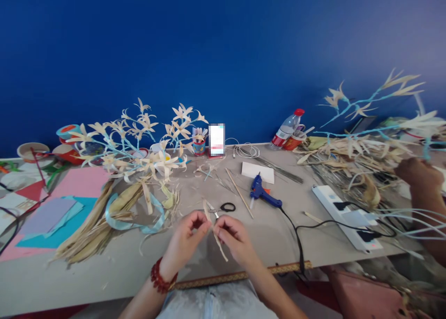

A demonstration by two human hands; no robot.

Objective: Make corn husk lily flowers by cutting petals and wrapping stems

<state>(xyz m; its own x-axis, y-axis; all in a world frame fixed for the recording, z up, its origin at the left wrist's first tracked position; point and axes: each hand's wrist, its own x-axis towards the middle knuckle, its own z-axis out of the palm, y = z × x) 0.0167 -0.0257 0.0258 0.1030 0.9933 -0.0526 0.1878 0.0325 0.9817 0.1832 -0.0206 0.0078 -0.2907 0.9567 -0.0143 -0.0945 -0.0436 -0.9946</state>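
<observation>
We have a pale strip between our two hands, over the near part of the grey table. It runs aslant, its upper end leaning away from us to the left, its lower end dropping towards us to the right. Our left hand has thumb and forefinger pinched together on the strip's left side; our right hand pinches it from the right, the fingertips of both almost meeting around its middle. The strip's two ends stick out free above and below our fingers. Just beyond our hands lie scissors, partly hidden, a black loop showing. Farther off to the right we see a blue glue gun and a thin stick. To the left of our hands are a pale blue ribbon and a bundle of dried husks, with pale flowers on blue stems behind. At the far right is a co-worker's hand, near a flowered branch; we cannot tell whether it grips the stem.
</observation>
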